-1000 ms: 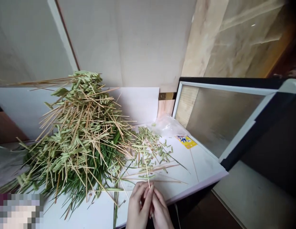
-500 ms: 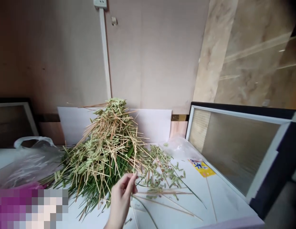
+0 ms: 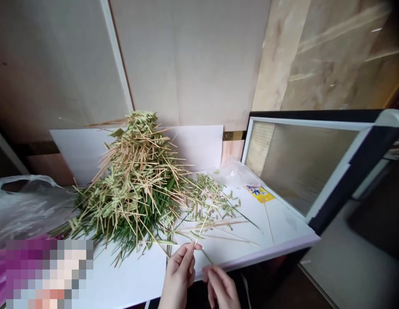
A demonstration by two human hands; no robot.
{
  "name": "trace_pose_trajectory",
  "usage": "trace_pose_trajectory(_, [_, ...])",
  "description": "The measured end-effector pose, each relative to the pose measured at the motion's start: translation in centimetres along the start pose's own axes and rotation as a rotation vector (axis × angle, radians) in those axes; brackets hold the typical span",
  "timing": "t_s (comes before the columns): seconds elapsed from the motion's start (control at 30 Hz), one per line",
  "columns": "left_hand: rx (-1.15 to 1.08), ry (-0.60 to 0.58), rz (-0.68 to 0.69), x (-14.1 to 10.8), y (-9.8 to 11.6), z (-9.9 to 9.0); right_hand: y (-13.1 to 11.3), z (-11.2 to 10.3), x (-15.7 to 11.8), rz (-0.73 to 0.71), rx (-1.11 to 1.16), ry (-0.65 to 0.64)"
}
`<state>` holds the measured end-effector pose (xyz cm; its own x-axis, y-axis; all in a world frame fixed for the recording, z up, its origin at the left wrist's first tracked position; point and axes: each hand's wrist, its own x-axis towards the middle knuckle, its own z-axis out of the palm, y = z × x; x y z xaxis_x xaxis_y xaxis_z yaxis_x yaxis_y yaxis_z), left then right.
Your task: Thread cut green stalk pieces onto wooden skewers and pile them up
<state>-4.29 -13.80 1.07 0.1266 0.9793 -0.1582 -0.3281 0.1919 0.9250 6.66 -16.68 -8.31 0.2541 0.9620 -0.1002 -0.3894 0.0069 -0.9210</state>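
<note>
My left hand point(image 3: 182, 268) is near the table's front edge, thumb and forefinger pinched on a thin wooden skewer point(image 3: 203, 226) that points up and to the right. A narrow green stalk point(image 3: 206, 256) runs from beside those fingertips down to my right hand point(image 3: 221, 285). The right hand's fingers are curled together, closed at the stalk's lower end; their tips are slightly blurred. Beyond both hands rises a tall heap of skewers threaded with short green stalk pieces point(image 3: 135, 171), resting on long dark green leaves point(image 3: 128, 236).
Loose cut green pieces point(image 3: 207, 189) and a few bare skewers point(image 3: 231, 238) lie on the white table point(image 3: 283, 229). A yellow label point(image 3: 262, 194) and a clear plastic bag point(image 3: 236, 171) are at the right, by a framed panel point(image 3: 309, 163). Another plastic bag point(image 3: 32, 210) is on the left.
The view has tilted down and shifted right, showing the table's front edge. My right hand has come into view beside the left, which still pinches the skewer.
</note>
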Motion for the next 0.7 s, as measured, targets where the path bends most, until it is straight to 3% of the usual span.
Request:
trace_pose_trajectory(0.1, [-0.214,-0.022,-0.171,-0.9,-1.1,0.7,-2.1,1.8,-0.1,-0.026,0.146,0.051])
trace_pose_trajectory(0.27, [-0.284,-0.021,-0.171,-1.1,-1.0,0.6,-5.0,4.6,-0.1,-0.035,0.260,-0.125])
trace_pose_trajectory(0.4, [-0.255,-0.104,-0.198,-0.6,-1.2,-0.2,-5.3,5.2,0.7,-0.045,0.148,-0.112])
trace_pose_trajectory(0.7, [-0.148,-0.063,-0.175,-0.5,-4.0,-1.6,-4.8,5.9,2.3,0.031,0.058,0.063])
